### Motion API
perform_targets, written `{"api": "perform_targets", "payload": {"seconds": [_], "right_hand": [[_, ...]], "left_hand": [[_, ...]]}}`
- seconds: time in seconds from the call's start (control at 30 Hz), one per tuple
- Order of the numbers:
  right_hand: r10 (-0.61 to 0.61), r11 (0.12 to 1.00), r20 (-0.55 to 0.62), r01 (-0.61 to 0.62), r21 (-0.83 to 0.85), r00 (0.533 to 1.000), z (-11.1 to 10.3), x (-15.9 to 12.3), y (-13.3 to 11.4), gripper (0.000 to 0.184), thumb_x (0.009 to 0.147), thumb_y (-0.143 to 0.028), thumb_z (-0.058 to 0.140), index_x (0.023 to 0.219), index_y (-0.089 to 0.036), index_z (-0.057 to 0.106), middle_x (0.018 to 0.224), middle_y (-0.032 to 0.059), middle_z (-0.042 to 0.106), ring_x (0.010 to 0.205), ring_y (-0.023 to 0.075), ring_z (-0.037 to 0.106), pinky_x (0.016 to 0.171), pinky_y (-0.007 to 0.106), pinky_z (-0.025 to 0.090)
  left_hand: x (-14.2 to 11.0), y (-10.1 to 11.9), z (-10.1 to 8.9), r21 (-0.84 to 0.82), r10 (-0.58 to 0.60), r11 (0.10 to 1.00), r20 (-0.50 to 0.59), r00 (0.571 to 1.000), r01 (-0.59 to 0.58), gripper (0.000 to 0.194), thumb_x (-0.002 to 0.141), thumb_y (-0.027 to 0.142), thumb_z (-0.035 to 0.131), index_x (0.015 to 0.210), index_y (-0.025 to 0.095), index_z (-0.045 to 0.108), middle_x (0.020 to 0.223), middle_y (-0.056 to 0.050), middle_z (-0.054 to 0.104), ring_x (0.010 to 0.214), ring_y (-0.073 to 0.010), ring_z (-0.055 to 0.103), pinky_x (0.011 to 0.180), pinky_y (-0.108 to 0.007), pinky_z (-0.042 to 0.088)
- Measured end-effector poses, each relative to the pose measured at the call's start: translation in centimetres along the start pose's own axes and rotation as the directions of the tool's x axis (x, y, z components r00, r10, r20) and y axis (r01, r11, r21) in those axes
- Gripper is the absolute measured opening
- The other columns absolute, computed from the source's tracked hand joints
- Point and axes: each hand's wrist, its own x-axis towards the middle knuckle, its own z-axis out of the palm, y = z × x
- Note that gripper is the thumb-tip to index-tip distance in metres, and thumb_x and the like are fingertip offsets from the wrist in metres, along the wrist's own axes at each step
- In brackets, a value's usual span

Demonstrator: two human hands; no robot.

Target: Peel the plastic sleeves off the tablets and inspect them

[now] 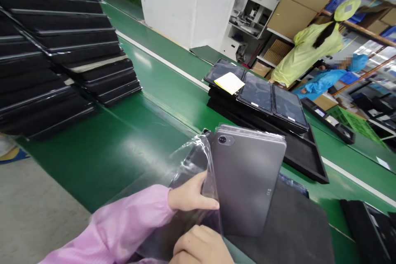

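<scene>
My left hand (195, 194), in a pink sleeve, has its thumb and fingers closed on a sheet of clear plastic film (209, 161). Below it, the curled fingers of my right hand (202, 247) pinch the lower part of the film; the fingertips are hidden. Just right of both hands stands a grey tablet (247, 177), back side toward me, camera at its upper left. Several thin layered edges show behind its top. A dark, shiny surface shows through the film behind my left hand. Under the tablet lies a black foam pad (293, 222).
Tall stacks of black trays (71, 45) rise at the left on the green bench (133, 148). Beyond the tablet, flat dark tablets (256, 93) sit on black trays with a yellow note (229, 83). More black trays (365, 231) lie at right. Two people stand by shelves behind.
</scene>
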Motion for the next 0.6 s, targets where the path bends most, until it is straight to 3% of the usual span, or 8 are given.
{"api": "perform_targets", "payload": {"seconds": [0.17,0.27,0.4,0.47,0.5,0.6], "right_hand": [[-0.017,1.0,-0.011,0.016,-0.02,1.0,-0.5,1.0,-0.4,0.026,0.086,-0.029,0.071,0.064,-0.021,0.06,0.062,-0.0046,0.067,0.05,0.01,0.058,0.042,0.026,0.044],[0.005,1.0,-0.048,-0.004,0.012,0.999,-1.0,1.5,-0.5,0.027,0.094,-0.028,0.061,0.069,-0.02,0.06,0.068,-0.0023,0.069,0.055,0.0105,0.059,0.049,0.025,0.049],[0.172,0.97,-0.086,-0.153,0.19,0.981,-5.1,1.8,-0.1,0.022,0.097,-0.026,0.059,0.077,-0.02,0.063,0.073,0.0001,0.073,0.066,0.0109,0.067,0.065,0.023,0.056],[0.345,0.929,-0.182,-0.306,0.209,0.921,-8.1,1.2,0.5,0.015,0.092,-0.022,0.066,0.077,-0.021,0.064,0.072,0.0003,0.073,0.068,0.0131,0.068,0.065,0.025,0.056],[0.433,0.899,-0.262,-0.391,0.197,0.862,-9.6,0.7,1.0,0.014,0.09,-0.019,0.066,0.077,-0.022,0.065,0.071,0.0001,0.072,0.067,0.0139,0.068,0.064,0.026,0.056],[0.642,0.744,-0.488,-0.636,0.208,0.591,-12.3,-1.8,3.0,0.002,0.087,-0.023,0.066,0.088,-0.022,0.067,0.076,0.0012,0.072,0.07,0.016,0.069,0.066,0.029,0.057]], "left_hand": [[-0.3,1.3,0.4,-0.003,-0.222,0.975,-0.155,0.963,0.224,0.06,0.066,0.033,0.082,0.119,0.015,0.061,0.118,-0.012,0.074,0.114,-0.0329,0.067,0.106,-0.052,0.049],[0.0,2.3,0.6,0.049,-0.276,0.955,-0.219,0.936,0.293,0.048,0.066,0.033,0.079,0.11,0.017,0.065,0.108,-0.009,0.076,0.114,-0.0335,0.066,0.106,-0.05,0.049],[0.4,2.2,0.7,0.065,-0.299,0.943,-0.256,0.919,0.325,0.04,0.065,0.035,0.079,0.099,0.017,0.067,0.096,-0.008,0.077,0.103,-0.0334,0.069,0.097,-0.048,0.054],[0.5,1.7,0.6,0.013,-0.321,0.941,-0.267,0.908,0.337,0.044,0.062,0.035,0.082,0.099,0.017,0.067,0.099,-0.008,0.077,0.103,-0.0325,0.069,0.095,-0.046,0.055],[0.6,1.5,0.6,-0.019,-0.329,0.942,-0.271,0.905,0.336,0.047,0.061,0.035,0.083,0.102,0.017,0.066,0.103,-0.009,0.077,0.105,-0.032,0.069,0.096,-0.045,0.054],[0.7,1.3,0.7,-0.106,-0.346,0.938,-0.264,0.9,0.33,0.055,0.059,0.031,0.085,0.108,0.017,0.065,0.111,-0.009,0.076,0.11,-0.0307,0.067,0.099,-0.043,0.053]]}}
